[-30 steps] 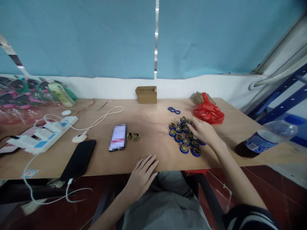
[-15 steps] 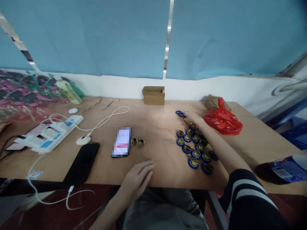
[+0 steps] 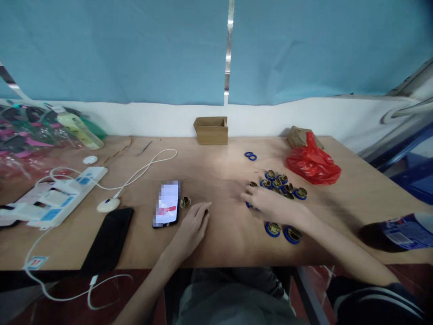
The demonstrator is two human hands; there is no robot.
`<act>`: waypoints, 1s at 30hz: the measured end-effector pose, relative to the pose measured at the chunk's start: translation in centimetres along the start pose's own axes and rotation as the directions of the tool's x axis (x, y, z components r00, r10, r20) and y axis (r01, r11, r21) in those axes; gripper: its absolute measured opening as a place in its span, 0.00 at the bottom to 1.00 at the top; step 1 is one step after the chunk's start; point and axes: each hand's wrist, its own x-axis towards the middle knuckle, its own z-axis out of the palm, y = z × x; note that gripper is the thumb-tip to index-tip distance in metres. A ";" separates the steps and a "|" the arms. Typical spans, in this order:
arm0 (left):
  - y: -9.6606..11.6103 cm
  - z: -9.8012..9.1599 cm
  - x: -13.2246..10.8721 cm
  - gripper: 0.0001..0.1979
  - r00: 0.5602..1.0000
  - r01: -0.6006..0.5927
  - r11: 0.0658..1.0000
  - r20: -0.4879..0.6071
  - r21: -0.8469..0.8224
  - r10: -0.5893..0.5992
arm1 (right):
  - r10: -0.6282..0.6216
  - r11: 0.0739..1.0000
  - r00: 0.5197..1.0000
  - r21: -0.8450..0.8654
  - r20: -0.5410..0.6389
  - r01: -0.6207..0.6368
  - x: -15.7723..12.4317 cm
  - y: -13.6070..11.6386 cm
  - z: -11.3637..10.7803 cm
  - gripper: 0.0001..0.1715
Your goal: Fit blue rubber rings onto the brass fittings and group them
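Observation:
My left hand (image 3: 195, 222) lies low over the table with its fingers loosely stretched out. Just beyond it is a brass-coloured badge with a pin back (image 3: 185, 201), beside a lit phone (image 3: 167, 204). My right hand (image 3: 262, 200) hovers over a group of similar brass badges set in blue rings (image 3: 272, 229) and covers some of them. Its fingers are bent together, closed on a blue ring that they hide from view. Farther back, two loose blue rings (image 3: 251, 156) overlap on the table.
An open cardboard box (image 3: 211, 132) stands by the wall. To the right are a red plastic bag (image 3: 313, 162) and a dark drink bottle (image 3: 399, 234) on its side. A power strip (image 3: 67, 198), white cables and a black phone (image 3: 108, 239) occupy the left.
My right hand has drawn back from the loose rings toward me; two rings remain where three were. My left hand has moved forward and left, and one of two brass badges there is out of sight.

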 end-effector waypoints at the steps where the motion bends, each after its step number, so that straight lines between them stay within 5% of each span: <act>1: 0.5 -0.2 -0.3 0.16 1.000 0.007 0.997 0.015 -0.072 -0.006 | -0.044 0.998 0.999 0.044 -0.025 0.045 -0.7 -1.2 0.3 0.13; 4: 1.6 -0.8 -1.3 0.22 0.999 0.024 0.985 0.046 -0.173 -0.016 | -0.082 0.975 0.987 0.193 -0.136 0.107 -2.6 -3.9 1.4 0.12; 7: 2.1 -0.6 -2.0 0.35 0.995 0.038 0.983 0.100 -0.181 -0.020 | 0.026 0.955 0.972 0.293 -0.234 0.045 -4.0 -5.4 2.8 0.10; 9: 2.2 0.2 -2.2 0.35 0.993 0.034 0.986 0.115 -0.164 -0.015 | 0.128 0.928 0.941 0.373 -0.312 -0.002 -4.3 -6.1 4.2 0.09; 11: 2.5 1.2 -2.4 0.27 0.995 0.053 0.989 0.089 -0.140 -0.041 | 0.259 0.874 0.874 0.484 -0.411 -0.032 -4.2 -7.1 5.9 0.08; 15: 3.1 2.4 -2.7 0.14 0.991 0.136 0.962 0.053 -0.235 -0.127 | 0.517 0.750 0.637 0.661 -0.572 -0.015 -3.7 -9.6 9.7 0.04; 18: 3.7 2.2 -3.2 0.16 0.985 0.174 0.893 0.082 -0.414 -0.154 | 0.554 0.734 0.561 0.678 -0.615 0.019 -4.0 -11.3 11.5 0.06; 23: 4.7 1.5 -4.2 0.16 0.980 0.197 0.742 0.129 -0.641 -0.149 | 0.509 0.755 0.542 0.649 -0.669 0.092 -5.3 -13.6 11.7 0.11; 30: 6.7 1.5 -5.7 0.18 0.999 0.034 0.800 0.046 -0.599 -0.008 | 0.311 0.881 0.533 0.449 -0.787 0.149 -6.0 -15.7 11.0 0.16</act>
